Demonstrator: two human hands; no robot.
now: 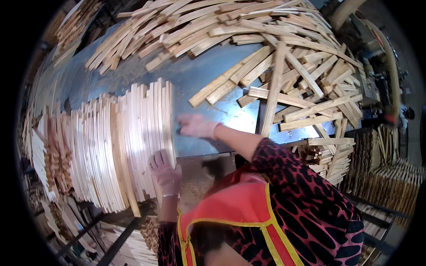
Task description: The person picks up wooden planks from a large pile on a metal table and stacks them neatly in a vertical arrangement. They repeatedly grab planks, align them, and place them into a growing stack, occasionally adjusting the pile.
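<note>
A row of pale wooden strips stands side by side on the left of the blue-grey metal table. My left hand, in a light pinkish glove, rests with its fingers stretched out on the near right end of this row. My right hand, gloved too and slightly blurred, is over the bare metal just right of the row. Its fingers point toward the strips, look parted and hold nothing that I can see.
A big jumbled heap of wooden strips covers the table's far side and right. One long strip slants toward me beyond my right forearm. Stacked wood stands at the right, and a ribbed hose hangs at the far right.
</note>
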